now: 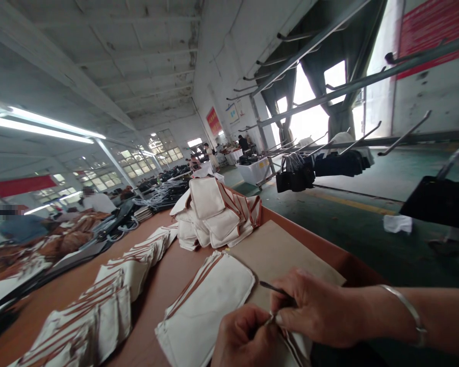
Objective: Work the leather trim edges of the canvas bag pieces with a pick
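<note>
My left hand [245,334] is closed in a pinch on the edge of a white fabric panel [296,348], low in the picture. Close against it, my right hand [309,308] holds a thin dark tool with a pointed tip [270,287], possibly snips or tweezers. Its thumb and finger also press at the panel's edge. Most of the tool and much of the panel are hidden by my hands. Just left of my hands lies a short stack of white panels with brown edges [214,293], flat on the brown tabletop [153,300].
A heap of white panels [208,199] stands beyond the stack, beside a tan board [279,250]. A fanned row of panels [110,300] runs along the left. To the right, a metal rack [329,97] with hooks carries black bags [340,164]. Several people work farther off.
</note>
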A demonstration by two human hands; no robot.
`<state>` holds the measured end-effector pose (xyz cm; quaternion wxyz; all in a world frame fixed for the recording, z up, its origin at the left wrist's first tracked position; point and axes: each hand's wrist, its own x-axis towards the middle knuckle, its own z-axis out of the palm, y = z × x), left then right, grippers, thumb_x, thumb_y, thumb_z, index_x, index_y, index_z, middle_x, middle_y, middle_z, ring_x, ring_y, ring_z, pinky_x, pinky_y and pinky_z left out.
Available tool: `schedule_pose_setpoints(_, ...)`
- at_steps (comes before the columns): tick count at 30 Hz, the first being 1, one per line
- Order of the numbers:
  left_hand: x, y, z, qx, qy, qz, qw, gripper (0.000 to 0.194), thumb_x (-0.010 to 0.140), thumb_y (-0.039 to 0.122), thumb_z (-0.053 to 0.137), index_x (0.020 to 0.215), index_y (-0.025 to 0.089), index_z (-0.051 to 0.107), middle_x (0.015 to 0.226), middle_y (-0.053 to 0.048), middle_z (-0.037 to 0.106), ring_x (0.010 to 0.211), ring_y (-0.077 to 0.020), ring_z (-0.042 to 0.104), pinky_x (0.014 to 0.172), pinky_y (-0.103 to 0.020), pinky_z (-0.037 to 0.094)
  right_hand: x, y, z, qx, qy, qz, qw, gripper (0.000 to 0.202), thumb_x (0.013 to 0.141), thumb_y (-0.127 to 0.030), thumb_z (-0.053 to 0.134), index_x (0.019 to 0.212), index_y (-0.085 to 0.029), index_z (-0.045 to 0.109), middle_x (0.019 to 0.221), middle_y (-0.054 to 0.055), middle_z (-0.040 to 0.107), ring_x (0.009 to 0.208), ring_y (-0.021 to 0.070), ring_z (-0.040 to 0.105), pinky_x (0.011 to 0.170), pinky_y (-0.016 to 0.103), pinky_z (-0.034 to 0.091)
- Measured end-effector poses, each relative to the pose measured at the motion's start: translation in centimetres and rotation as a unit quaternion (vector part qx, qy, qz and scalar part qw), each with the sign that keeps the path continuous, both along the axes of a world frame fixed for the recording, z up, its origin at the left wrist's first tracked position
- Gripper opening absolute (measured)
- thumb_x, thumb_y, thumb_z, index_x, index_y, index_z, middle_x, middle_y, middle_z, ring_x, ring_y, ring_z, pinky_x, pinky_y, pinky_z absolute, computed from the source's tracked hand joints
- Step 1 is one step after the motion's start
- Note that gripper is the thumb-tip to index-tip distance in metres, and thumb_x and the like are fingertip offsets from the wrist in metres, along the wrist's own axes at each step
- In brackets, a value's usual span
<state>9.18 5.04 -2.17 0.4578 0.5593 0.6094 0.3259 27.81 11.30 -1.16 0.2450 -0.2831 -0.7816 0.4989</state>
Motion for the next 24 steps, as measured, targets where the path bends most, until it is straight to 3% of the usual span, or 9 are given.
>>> schedule_pose_setpoints(5, 0.4, 0.2, 0.3, -0.010, 0.058, -0.001, 0.998, 0.023, 0.073, 0.035, 0.061, 0.063, 0.013, 0.060, 0.056, 0.004, 0.043, 0.055, -0.0093, 0.032, 0.050, -0.025, 0.019, 0.0, -0.5, -1.0, 0.040, 0.041, 0.011, 0.998, 0.013, 0.072, -0.009, 0.056, 0.078, -0.015, 0.066, 0.070, -0.003, 0.066, 0.065, 0.0104, 0.058, 0.059, 0.017, 0.040)
schedule_pose_setpoints(9, 0.5, 0.1, 0.0, -0.020, 0.071, -0.002, 0.997, 0.020, 0.072, 0.029, 0.058, 0.070, 0.011, 0.067, 0.057, 0.004, 0.046, 0.055, -0.0093, 0.033, 0.051, -0.025, 0.021, 0.7, -0.4, -1.8, 0.208, 0.077, 0.046, 0.974, 0.010, 0.080, -0.011, 0.054, 0.076, -0.015, 0.062, 0.073, 0.001, 0.062, 0.068, 0.0124, 0.058, 0.064, 0.022, 0.041)
schedule_pose_setpoints(14, 0.3, -0.6, -1.1, -0.023, 0.101, -0.010, 0.995, 0.022, 0.070, 0.029, 0.060, 0.073, 0.009, 0.069, 0.059, 0.001, 0.053, 0.055, -0.0099, 0.036, 0.051, -0.024, 0.023, 2.1, 0.1, -2.9, 0.433, 0.015, 0.124, 0.893, 0.011, 0.084, -0.012, 0.050, 0.087, -0.017, 0.059, 0.081, 0.004, 0.061, 0.067, 0.0137, 0.053, 0.054, 0.026, 0.033)
schedule_pose_setpoints(16, 0.0, -0.8, -1.3, -0.043, 0.033, -0.015, 0.998, 0.021, 0.068, 0.029, 0.066, 0.075, 0.010, 0.070, 0.059, 0.002, 0.054, 0.054, -0.0095, 0.038, 0.051, -0.023, 0.024, 2.5, 0.1, -3.1, 0.524, -0.009, 0.125, 0.843, 0.011, 0.086, -0.014, 0.051, 0.092, -0.016, 0.060, 0.080, 0.002, 0.060, 0.061, 0.0136, 0.048, 0.050, 0.029, 0.027)
schedule_pose_setpoints(18, -0.3, -1.0, -1.4, -0.079, -0.102, -0.026, 0.991, 0.028, 0.062, 0.034, 0.075, 0.077, 0.011, 0.071, 0.060, 0.001, 0.057, 0.054, -0.0093, 0.041, 0.051, -0.022, 0.025, 2.7, 0.0, -3.2, 0.602, -0.008, 0.099, 0.793, 0.009, 0.088, -0.016, 0.053, 0.090, -0.017, 0.061, 0.076, 0.001, 0.058, 0.056, 0.0133, 0.043, 0.048, 0.032, 0.020)
schedule_pose_setpoints(21, -0.6, -0.9, -1.6, -0.099, -0.228, -0.025, 0.968, 0.046, 0.057, 0.051, 0.085, 0.073, 0.010, 0.073, 0.058, 0.000, 0.057, 0.053, -0.0076, 0.040, 0.051, -0.021, 0.024, 2.4, -0.1, -3.4, 0.655, 0.011, 0.059, 0.753, 0.011, 0.087, -0.016, 0.055, 0.077, -0.018, 0.059, 0.072, 0.001, 0.057, 0.053, 0.0126, 0.041, 0.048, 0.034, 0.015)
schedule_pose_setpoints(24, -0.6, -0.6, -2.1, -0.090, -0.195, 0.001, 0.977, 0.054, 0.057, 0.061, 0.084, 0.070, 0.010, 0.073, 0.055, 0.000, 0.055, 0.051, -0.0063, 0.038, 0.051, -0.021, 0.023, 2.0, 0.1, -3.5, 0.674, 0.020, 0.050, 0.737, 0.011, 0.085, -0.020, 0.057, 0.074, -0.019, 0.058, 0.072, 0.002, 0.057, 0.053, 0.0128, 0.043, 0.048, 0.033, 0.016)
